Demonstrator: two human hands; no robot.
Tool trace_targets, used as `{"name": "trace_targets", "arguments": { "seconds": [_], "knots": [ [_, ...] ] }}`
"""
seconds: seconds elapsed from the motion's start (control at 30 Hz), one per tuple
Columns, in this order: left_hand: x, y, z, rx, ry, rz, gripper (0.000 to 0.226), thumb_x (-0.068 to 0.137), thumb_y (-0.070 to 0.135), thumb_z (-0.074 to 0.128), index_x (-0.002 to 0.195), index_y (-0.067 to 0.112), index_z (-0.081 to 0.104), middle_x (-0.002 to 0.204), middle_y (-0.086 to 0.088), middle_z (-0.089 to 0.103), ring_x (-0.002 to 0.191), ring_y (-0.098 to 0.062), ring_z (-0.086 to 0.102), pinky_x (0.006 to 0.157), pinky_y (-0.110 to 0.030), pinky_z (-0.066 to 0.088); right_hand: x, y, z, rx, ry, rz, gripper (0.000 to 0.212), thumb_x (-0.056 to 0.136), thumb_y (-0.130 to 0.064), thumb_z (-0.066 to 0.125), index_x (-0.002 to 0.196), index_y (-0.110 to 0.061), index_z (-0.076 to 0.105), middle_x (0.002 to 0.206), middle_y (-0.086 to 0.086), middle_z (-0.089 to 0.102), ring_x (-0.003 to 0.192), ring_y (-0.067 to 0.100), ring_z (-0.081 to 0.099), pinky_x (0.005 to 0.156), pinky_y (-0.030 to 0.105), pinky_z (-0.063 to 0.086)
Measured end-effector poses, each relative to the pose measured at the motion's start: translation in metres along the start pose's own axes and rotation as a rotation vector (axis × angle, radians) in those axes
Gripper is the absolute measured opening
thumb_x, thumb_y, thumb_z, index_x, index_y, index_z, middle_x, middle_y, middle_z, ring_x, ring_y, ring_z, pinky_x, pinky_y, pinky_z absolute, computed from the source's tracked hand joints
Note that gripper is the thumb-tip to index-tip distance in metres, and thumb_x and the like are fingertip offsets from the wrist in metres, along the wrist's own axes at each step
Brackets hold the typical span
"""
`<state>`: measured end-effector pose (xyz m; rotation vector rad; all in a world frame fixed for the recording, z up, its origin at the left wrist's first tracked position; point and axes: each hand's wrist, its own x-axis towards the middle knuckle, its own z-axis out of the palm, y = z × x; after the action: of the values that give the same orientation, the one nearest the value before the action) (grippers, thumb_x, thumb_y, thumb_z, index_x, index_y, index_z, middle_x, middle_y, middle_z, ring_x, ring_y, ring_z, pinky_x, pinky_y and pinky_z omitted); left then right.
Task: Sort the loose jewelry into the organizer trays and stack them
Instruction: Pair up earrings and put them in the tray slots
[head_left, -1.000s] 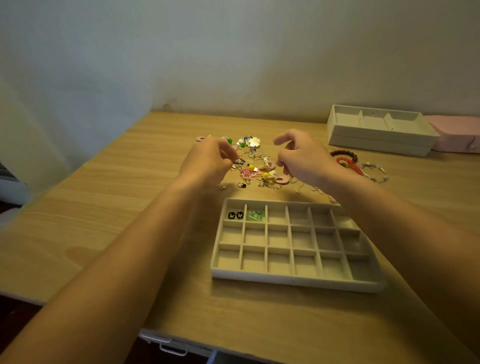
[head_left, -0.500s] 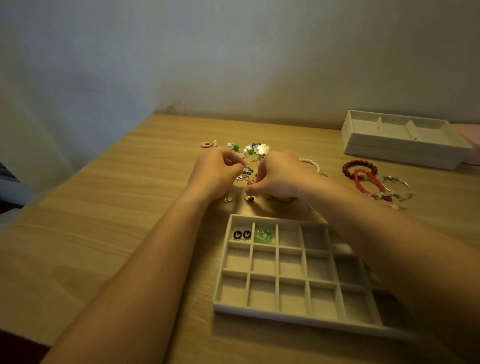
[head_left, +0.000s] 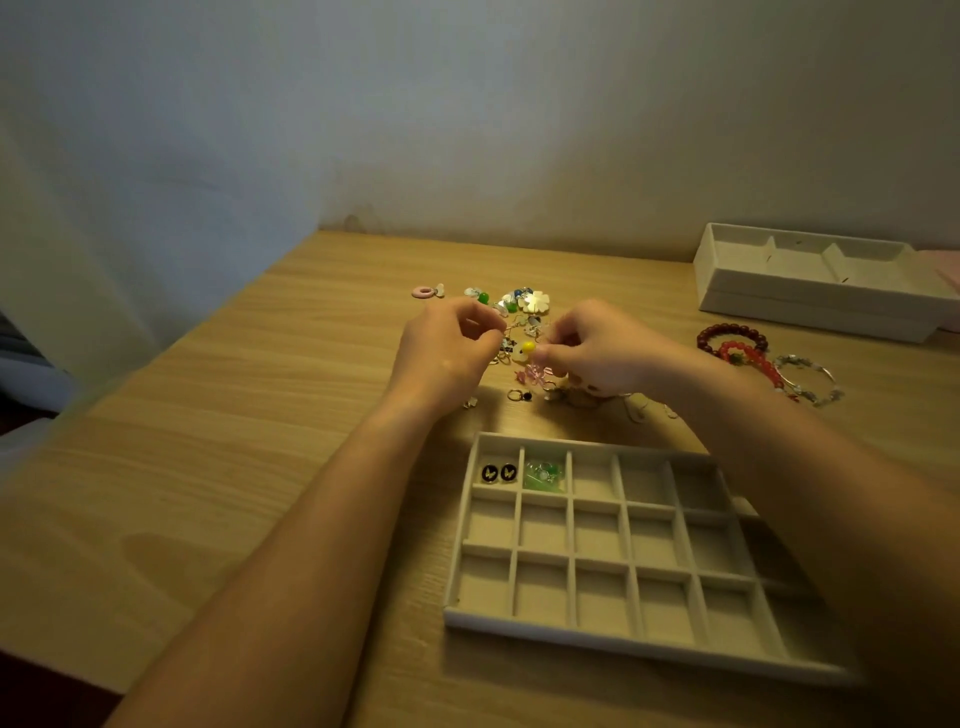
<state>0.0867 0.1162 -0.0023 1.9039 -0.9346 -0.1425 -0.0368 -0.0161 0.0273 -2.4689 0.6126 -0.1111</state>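
Two hands meet over the jewelry pile (head_left: 521, 305): right hand (head_left: 597, 353) pinches a yellow-bead earring (head_left: 528, 347); left hand (head_left: 447, 348) curls its fingers, perhaps pinching its hook. Organizer tray (head_left: 571, 636) lies at six o'clock, nearer the right.

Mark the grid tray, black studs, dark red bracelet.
grid tray (head_left: 597, 535), head view, floor of a bare middle cell.
black studs (head_left: 489, 473), head view, face of left stud.
dark red bracelet (head_left: 730, 327), head view, far beads.

Desk (head_left: 249, 426) lies open left of tray (head_left: 459, 582); loose jewelry (head_left: 535, 302) crowds beyond.
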Motion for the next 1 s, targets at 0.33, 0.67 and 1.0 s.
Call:
{"name": "trace_targets", "arguments": {
  "seconds": [0.33, 0.67, 1.0],
  "knots": [
    [-0.014, 0.016, 0.007, -0.396, -0.316, 0.030, 0.027, 0.091, -0.006, 0.063, 0.111, 0.012, 0.067, 0.104, -0.008, 0.075, 0.096, -0.014, 0.072, 0.087, -0.027, 0.056, -0.027, 0.010, -0.013, 0.781, 0.026, 0.104, 0.020, 0.100, -0.020, 0.060, 0.087, -0.008, 0.070, 0.075, 0.005, 0.059, 0.064, 0.012, 0.053, 0.059, 0.027, 0.044],
    [-0.022, 0.026, 0.007, -0.551, -0.323, -0.042, 0.013, 0.089, 0.008, 0.072, 0.100, 0.015, 0.071, 0.085, 0.000, 0.075, 0.076, -0.014, 0.070, 0.065, -0.023, 0.053, -0.036, 0.015, -0.018, 1.126, -0.122, 0.167, 0.019, 0.102, -0.018, 0.055, 0.105, -0.003, 0.064, 0.074, 0.003, 0.060, 0.062, 0.010, 0.056, 0.059, 0.022, 0.050],
    [-0.022, 0.026, 0.008, -0.625, -0.335, -0.082, 0.014, 0.090, 0.003, 0.069, 0.103, 0.007, 0.072, 0.083, -0.007, 0.073, 0.075, -0.019, 0.070, 0.064, -0.025, 0.056, -0.040, 0.023, -0.022, 1.081, -0.127, 0.113, 0.008, 0.093, -0.007, 0.064, 0.098, -0.004, 0.069, 0.080, 0.010, 0.069, 0.068, 0.016, 0.067, 0.063, 0.026, 0.059]
  ]
}}
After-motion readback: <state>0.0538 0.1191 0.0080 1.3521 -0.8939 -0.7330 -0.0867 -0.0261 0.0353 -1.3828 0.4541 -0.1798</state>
